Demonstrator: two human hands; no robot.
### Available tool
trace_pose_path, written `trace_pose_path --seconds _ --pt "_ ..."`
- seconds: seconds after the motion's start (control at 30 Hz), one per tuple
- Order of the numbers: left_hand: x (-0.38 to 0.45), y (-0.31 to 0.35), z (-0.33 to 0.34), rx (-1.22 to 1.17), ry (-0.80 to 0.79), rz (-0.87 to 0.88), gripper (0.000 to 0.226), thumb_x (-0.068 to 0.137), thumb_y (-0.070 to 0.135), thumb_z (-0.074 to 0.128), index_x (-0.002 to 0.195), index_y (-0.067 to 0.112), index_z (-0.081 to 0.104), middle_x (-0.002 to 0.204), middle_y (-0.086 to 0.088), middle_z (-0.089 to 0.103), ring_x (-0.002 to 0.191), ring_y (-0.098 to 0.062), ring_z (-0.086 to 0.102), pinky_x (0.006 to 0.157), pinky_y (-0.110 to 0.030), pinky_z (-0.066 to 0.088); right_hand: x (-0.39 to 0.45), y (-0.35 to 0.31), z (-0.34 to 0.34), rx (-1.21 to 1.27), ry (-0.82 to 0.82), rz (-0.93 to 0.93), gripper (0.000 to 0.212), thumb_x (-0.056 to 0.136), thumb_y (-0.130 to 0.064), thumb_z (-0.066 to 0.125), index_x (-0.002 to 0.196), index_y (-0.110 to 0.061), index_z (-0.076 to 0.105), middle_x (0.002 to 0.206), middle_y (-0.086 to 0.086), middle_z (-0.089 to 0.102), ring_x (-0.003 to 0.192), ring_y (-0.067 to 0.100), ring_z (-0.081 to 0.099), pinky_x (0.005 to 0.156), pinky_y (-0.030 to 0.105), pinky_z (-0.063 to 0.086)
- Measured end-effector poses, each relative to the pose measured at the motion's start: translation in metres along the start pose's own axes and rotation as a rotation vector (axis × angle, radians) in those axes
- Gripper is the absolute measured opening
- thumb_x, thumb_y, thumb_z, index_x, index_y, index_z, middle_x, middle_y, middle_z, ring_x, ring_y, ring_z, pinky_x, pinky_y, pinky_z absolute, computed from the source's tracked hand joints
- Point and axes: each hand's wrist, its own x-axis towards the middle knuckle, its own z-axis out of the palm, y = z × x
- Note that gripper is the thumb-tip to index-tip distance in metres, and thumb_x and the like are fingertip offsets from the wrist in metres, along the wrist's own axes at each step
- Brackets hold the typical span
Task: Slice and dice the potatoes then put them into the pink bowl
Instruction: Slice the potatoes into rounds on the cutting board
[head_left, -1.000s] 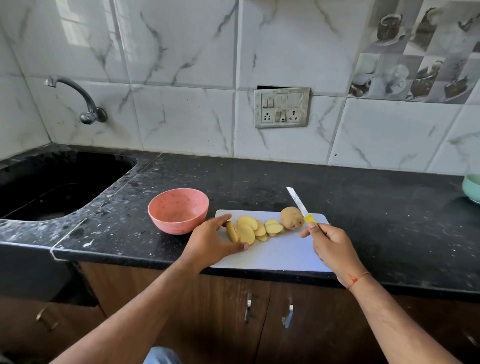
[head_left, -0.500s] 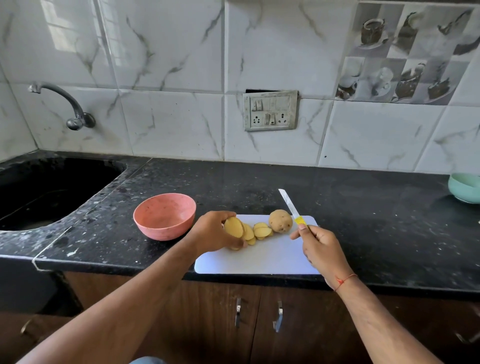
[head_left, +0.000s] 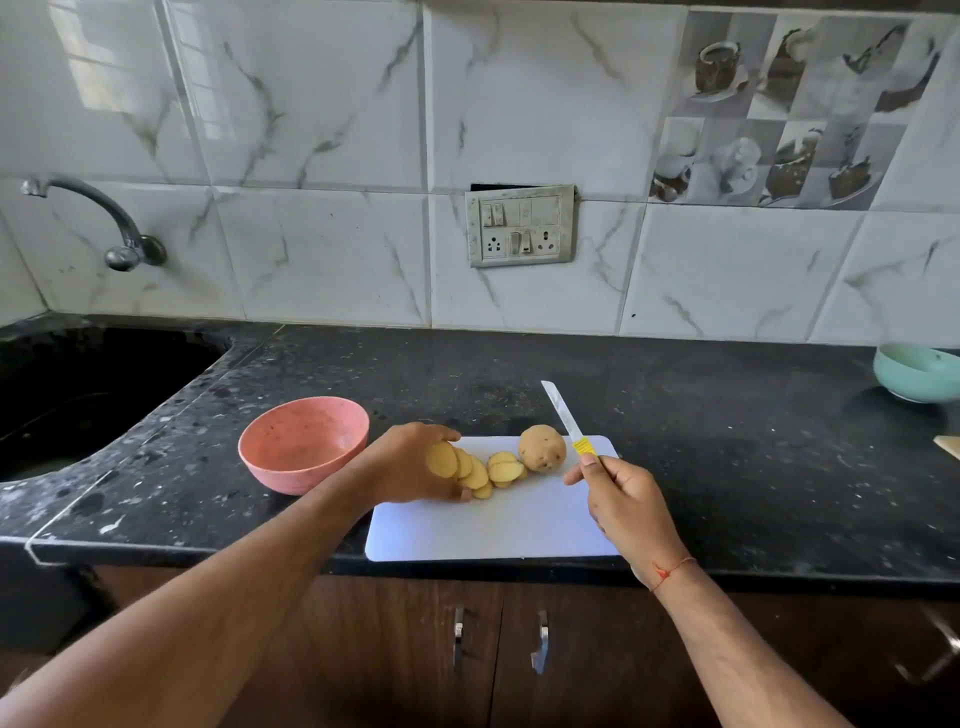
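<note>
Potato slices (head_left: 475, 470) gathered on board (head_left: 493, 525), gripped by left hand (head_left: 410, 465); knife (head_left: 563, 418) clasped in right hand (head_left: 626, 501). Dicing pending; slices to be stacked flat, then cut.

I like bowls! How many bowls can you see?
2: the pink bowl left of the cutting board, and a green bowl at the counter's far right edge, partly cut off.

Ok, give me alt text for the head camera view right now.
A person's left hand gathers potato slices on a white cutting board, while the right hand holds a knife beside an uncut potato piece; a pink bowl sits left.
</note>
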Motion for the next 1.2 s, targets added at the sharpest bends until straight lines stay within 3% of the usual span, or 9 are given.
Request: trace_pose_path --seconds 0.13,0.27,0.4,0.53,0.63,0.77,0.9,1.03,1.2 --pt "0.009 0.001 -0.005 0.039 -0.043 0.026 0.089 0.070 0.061 0.091 0.149 0.039 0.057 0.143 0.010 0.063 0.125 -0.013 0.061 0.097 -0.024 0.047 0.000 0.000 -0.001 0.025 0.001 -0.002 0.038 0.108 -0.035 0.053 0.081 -0.023 0.077 0.057 0.007 0.037 0.052 0.017 0.036 0.050 0.027 0.035" --pt "0.023 0.003 -0.015 0.058 -0.136 0.045 0.106 0.063 0.073 0.089 0.156 0.039 0.049 0.150 0.014 0.059 0.135 -0.012 0.057 0.108 -0.027 0.044 0.001 0.000 -0.003 0.077 0.010 0.010 0.039 0.109 -0.035 0.052 0.082 -0.022 0.077 0.058 0.010 0.036 0.050 0.016 0.032 0.047 0.026 0.030" --pt "0.035 0.027 -0.016 0.084 -0.084 0.087 0.112 0.060 0.090 0.074 0.157 0.042 0.044 0.157 0.014 0.053 0.146 -0.017 0.048 0.121 -0.045 0.040 0.001 0.001 -0.005 0.111 0.018 0.011 0.039 0.109 -0.034 0.051 0.082 -0.022 0.076 0.059 0.012 0.034 0.048 0.016 0.029 0.046 0.026 0.028" --pt "0.043 0.065 -0.001 0.137 -0.140 0.170 0.110 0.066 0.085 0.075 0.160 0.043 0.036 0.161 0.014 0.048 0.149 -0.019 0.044 0.120 -0.056 0.037 0.000 0.001 -0.006 0.140 0.032 0.022 0.039 0.110 -0.033 0.050 0.083 -0.019 0.076 0.057 0.009 0.033 0.047 0.014 0.029 0.045 0.025 0.027" --pt "0.055 0.083 0.012 0.101 -0.162 0.202 0.111 0.068 0.075 0.081 0.162 0.034 0.038 0.156 0.010 0.055 0.144 -0.019 0.051 0.119 -0.049 0.041 -0.001 0.001 -0.006 0.145 0.048 0.024 0.039 0.110 -0.033 0.050 0.087 -0.015 0.075 0.058 0.009 0.034 0.047 0.013 0.029 0.044 0.026 0.028" --pt "0.068 0.101 0.016 0.180 -0.138 0.214 0.084 0.080 0.058 0.084 0.151 0.025 0.056 0.137 0.004 0.068 0.124 -0.021 0.063 0.102 -0.032 0.051 0.000 0.002 -0.006 0.143 0.051 0.026 0.039 0.109 -0.033 0.051 0.087 -0.013 0.075 0.059 0.010 0.034 0.047 0.013 0.029 0.044 0.026 0.027" --pt "0.067 0.100 0.014 0.192 -0.071 0.214 0.065 0.077 0.057 0.087 0.132 0.025 0.071 0.117 0.007 0.073 0.103 -0.018 0.067 0.091 -0.033 0.057 0.002 0.003 -0.006 0.125 0.057 0.024 0.038 0.109 -0.035 0.051 0.085 -0.018 0.076 0.058 0.008 0.035 0.048 0.014 0.030 0.045 0.026 0.028" --pt "0.048 0.083 0.004 -0.025 0.076 0.204 0.067 0.079 0.049 0.087 0.140 0.031 0.066 0.125 0.013 0.072 0.111 -0.010 0.068 0.094 -0.025 0.054 0.002 0.003 -0.004 0.112 0.063 0.033 0.040 0.109 -0.035 0.051 0.084 -0.017 0.075 0.056 0.004 0.034 0.048 0.014 0.029 0.046 0.026 0.028" --pt "0.002 0.048 -0.013 -0.218 0.180 0.167 0.085 0.069 0.058 0.091 0.145 0.033 0.063 0.126 0.017 0.070 0.109 -0.001 0.067 0.097 -0.025 0.056 0.002 0.000 0.000 -0.009 0.058 0.001 0.037 0.108 -0.034 0.053 0.083 -0.019 0.075 0.054 -0.001 0.038 0.050 0.014 0.035 0.050 0.026 0.034"
